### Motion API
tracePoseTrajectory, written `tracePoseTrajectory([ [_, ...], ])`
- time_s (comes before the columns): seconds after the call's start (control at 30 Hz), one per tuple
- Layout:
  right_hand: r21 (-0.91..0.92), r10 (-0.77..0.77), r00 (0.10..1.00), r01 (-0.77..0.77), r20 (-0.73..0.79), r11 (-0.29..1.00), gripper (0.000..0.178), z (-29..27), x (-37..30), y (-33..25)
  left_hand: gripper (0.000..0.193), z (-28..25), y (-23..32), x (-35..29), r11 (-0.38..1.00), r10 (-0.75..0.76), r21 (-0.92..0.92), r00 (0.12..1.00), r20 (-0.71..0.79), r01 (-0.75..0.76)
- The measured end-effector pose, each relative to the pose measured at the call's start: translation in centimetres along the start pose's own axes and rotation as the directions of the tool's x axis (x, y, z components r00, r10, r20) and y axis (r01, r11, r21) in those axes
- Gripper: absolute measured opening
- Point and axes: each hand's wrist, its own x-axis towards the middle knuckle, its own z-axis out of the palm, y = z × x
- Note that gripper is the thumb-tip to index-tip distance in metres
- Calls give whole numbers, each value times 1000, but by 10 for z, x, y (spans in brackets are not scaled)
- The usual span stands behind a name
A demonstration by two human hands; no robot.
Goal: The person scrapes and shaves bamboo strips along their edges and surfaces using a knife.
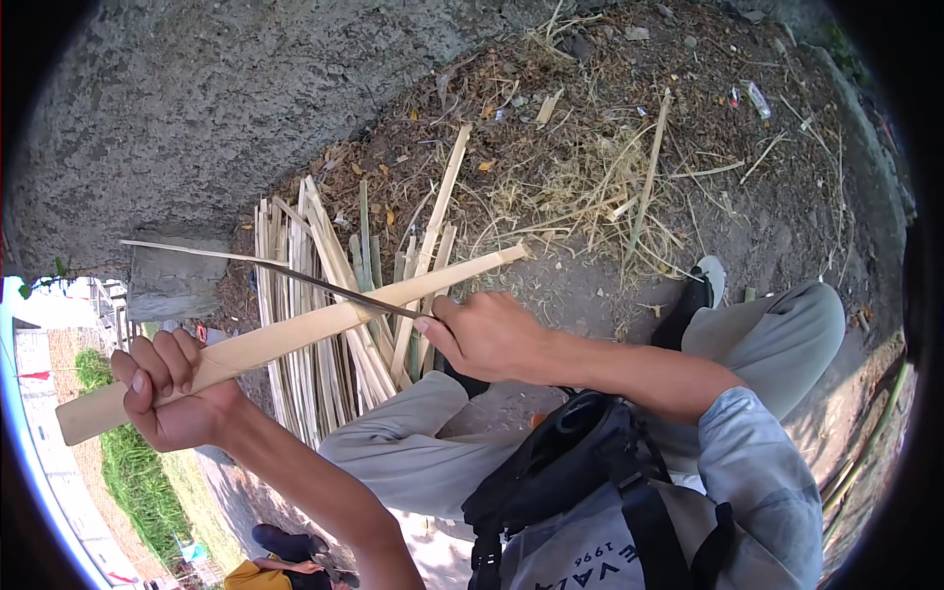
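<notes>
My left hand (169,385) is wrapped round the wide end of a pale, flat bamboo slat (280,339), which slants up to the right in front of me. My right hand (490,336) is closed round the near end of a knife, its handle hidden in the fingers. The long, thin dark blade (329,287) lies across the slat near its middle. A narrow pale length (187,249) runs on to the left in line with the blade; whether it is a sliver of bamboo or bright metal, I cannot tell.
Many split bamboo strips (285,236) lie in a pile beyond the slat, beside a rough grey wall (216,108). Pale shavings (590,192) litter the dirt. My bent legs (408,442) are close below my hands. Another person in yellow (258,575) is at the lower left.
</notes>
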Motion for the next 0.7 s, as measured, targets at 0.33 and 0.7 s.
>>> tracePoseTrajectory([
  [0.33,-66,546,816,-544,190,836,52,15,-22,115,28,23,-1,-9,1000,14,-23,999,41,-13],
  [0.7,-90,509,860,-508,-10,856,55,34,-24,142,30,37,-6,-5,998,32,-63,972,234,-17],
])
